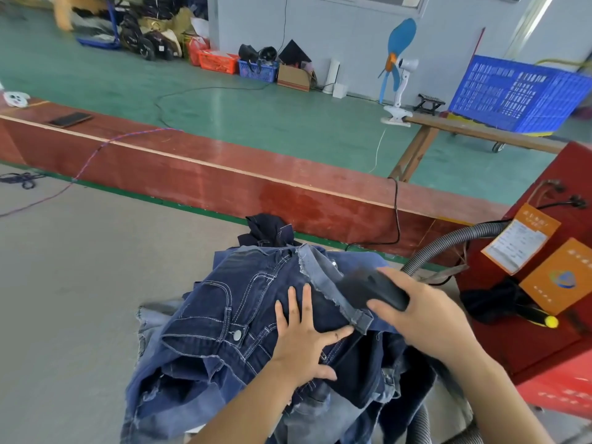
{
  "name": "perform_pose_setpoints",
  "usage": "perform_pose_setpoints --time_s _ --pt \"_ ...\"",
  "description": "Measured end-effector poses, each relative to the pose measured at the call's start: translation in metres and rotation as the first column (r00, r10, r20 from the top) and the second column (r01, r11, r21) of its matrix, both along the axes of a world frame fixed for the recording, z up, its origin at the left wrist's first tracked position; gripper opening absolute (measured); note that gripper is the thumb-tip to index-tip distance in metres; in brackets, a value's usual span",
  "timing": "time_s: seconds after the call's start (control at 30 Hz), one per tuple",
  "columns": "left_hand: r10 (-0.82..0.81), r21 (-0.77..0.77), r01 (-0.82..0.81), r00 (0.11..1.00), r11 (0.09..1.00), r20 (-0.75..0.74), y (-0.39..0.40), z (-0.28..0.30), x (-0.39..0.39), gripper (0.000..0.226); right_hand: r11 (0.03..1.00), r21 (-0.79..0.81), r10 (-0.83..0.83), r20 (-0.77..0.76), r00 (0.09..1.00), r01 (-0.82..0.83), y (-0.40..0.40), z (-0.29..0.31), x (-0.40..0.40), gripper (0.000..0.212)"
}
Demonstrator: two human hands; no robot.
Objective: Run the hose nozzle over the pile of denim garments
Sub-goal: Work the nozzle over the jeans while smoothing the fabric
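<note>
Right hand (426, 315) curled round the black hose nozzle (373, 288), thumb and fingers wrapped on its body, tip pointing up-left onto the raw-edged waistband (333, 290) of the top jeans. Left hand (304, 338) spread flat, fingers straight, pressing the dark denim just beside the nozzle. Both sit on top of the pile of denim garments (230, 334), heaped on the grey tabletop (80, 267) at centre-bottom of the view. Grey ribbed hose (448, 243) arcs right to the red machine (551, 331); a second hose length shows bottom right.

Risks as I judge them: the loose frayed waistband could get dragged or bunched at the nozzle mouth if I push in too hard. The left fingers are close to the nozzle path, so a fast sweep may bump them. The pile is lumpy, so a pass may skip the folds and lower layers. The hose may snag on the machine corner and yank the nozzle off line.
</note>
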State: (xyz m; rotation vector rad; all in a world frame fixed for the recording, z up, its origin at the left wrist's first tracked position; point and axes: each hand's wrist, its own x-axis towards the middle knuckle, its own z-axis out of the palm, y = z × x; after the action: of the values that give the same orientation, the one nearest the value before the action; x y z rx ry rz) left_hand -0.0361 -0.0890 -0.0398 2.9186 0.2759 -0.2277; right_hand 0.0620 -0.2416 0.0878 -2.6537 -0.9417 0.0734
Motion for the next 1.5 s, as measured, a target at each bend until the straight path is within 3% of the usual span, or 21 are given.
perform_pose_setpoints --time_s 0.13,0.27,0.53,0.8,1.0,1.1,1.2,1.37,1.43,1.5 --pt "-0.002 0.019 0.002 1.000 1.000 -0.017 0.001 0.000 0.000 0.079 0.962 -0.265 0.098 0.094 0.991 -0.070 -0.001 -0.018 -0.012 0.050" --pt "0.002 0.009 -0.002 1.000 1.000 -0.005 0.001 -0.002 0.001 0.075 0.941 -0.328 0.121 0.090 0.989 -0.086 0.007 -0.028 -0.010 0.049" --pt "-0.013 -0.001 0.013 0.999 1.000 -0.050 0.002 0.001 0.003 0.078 0.960 -0.275 0.094 0.109 0.990 -0.061 0.039 -0.044 -0.011 0.051" --pt "-0.010 -0.040 -0.004 0.934 0.999 -0.357 0.010 0.035 0.015 0.082 0.975 -0.212 0.072 0.036 0.997 -0.063 0.057 -0.041 -0.005 0.049" --pt "0.183 0.044 -0.178 0.952 0.983 -0.245 -0.009 0.020 0.003 0.077 0.976 -0.206 0.071 -0.007 0.997 -0.071 0.059 -0.035 -0.001 0.045" --pt "0.190 0.041 -0.186 0.949 0.982 -0.252 -0.010 0.018 0.001 0.078 0.976 -0.214 0.049 0.016 0.999 -0.045 0.066 -0.036 -0.003 0.043" --pt "0.166 0.059 -0.156 0.945 0.986 -0.281 -0.008 0.021 0.002 0.080 0.995 -0.098 0.021 0.048 0.999 -0.017 0.077 -0.034 -0.011 0.046" --pt "0.130 0.039 -0.124 0.965 0.991 -0.227 -0.004 0.018 -0.002 0.082 0.949 0.316 0.012 0.012 1.000 -0.015 0.077 0.007 -0.006 0.054" --pt "0.121 0.021 -0.119 0.970 0.993 -0.211 -0.003 0.018 -0.003 0.081 0.933 0.359 -0.008 0.028 1.000 -0.003 0.060 0.019 -0.002 0.051" --pt "0.117 0.012 -0.117 0.972 0.993 -0.204 -0.004 0.019 -0.004 0.080 0.960 0.281 -0.005 0.010 1.000 0.002 0.042 0.021 0.000 0.050"
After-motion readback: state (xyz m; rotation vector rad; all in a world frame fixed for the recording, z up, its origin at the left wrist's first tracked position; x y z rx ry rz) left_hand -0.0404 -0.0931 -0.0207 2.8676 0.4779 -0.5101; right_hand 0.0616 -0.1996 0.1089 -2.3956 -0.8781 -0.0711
